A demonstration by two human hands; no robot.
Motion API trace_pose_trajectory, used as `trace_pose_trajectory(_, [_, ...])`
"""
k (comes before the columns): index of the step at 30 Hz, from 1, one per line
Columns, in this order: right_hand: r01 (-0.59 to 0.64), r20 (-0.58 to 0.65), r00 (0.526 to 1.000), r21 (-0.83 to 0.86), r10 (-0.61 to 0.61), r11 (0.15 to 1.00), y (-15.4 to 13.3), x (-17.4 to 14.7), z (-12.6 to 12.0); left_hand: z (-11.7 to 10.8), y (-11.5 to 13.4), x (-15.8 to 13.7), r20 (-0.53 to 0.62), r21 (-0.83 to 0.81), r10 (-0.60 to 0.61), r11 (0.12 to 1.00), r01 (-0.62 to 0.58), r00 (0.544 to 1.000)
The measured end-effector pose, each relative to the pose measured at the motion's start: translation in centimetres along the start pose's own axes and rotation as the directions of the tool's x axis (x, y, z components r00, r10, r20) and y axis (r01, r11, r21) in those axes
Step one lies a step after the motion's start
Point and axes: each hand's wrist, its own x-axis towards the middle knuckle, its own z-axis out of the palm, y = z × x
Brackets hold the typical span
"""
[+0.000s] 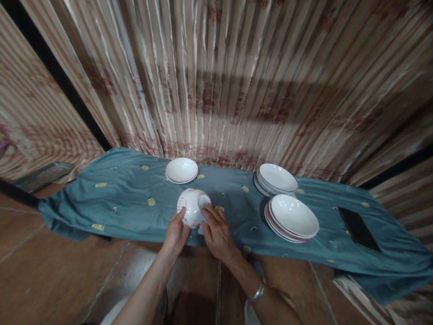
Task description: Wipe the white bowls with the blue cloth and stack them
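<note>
A white bowl with red markings on its outside is tipped on its side above the front of the cloth-covered table, its foot ring turned to the right. My left hand grips it from the lower left, thumb on the outer wall. At the foot, my right hand presses a pale bluish cloth against the bowl with bent fingers; most of that cloth is hidden under the hand. Just behind stands a white dish with a red rim.
To the right are two stacks of white bowls, a rear stack and a front stack with red rims. A black phone lies farther right on the teal tablecloth. A pleated curtain hangs close behind; dark poles flank the table.
</note>
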Motion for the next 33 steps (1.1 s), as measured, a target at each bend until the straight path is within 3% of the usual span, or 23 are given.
trace_pose_trajectory(6, [0.127, 0.031, 0.992, -0.102, -0.124, 0.987, -0.8, 0.2, 0.8, 0.7, -0.2, -0.6, -0.002, 0.02, 0.008, 1.0, -0.007, 1.0])
trace_pose_trajectory(15, [0.068, 0.014, 0.998, -0.103, -0.067, 0.992, -0.3, 1.4, 0.7, 0.4, -0.7, -0.5, 0.076, 0.026, 0.027, 0.999, -0.029, 0.997])
trace_pose_trajectory(25, [-0.054, -0.051, 0.997, 0.122, 0.061, 0.991, 0.9, 2.4, 0.1, 0.6, -1.1, -0.4, 0.069, 0.023, 0.035, 0.999, -0.037, 0.997])
trace_pose_trajectory(33, [-0.2, -0.049, 0.973, 0.32, 0.227, 0.926, 1.3, 2.8, 0.1, 0.4, -1.2, -0.2, 0.071, 0.008, 0.025, 1.0, -0.026, 0.997])
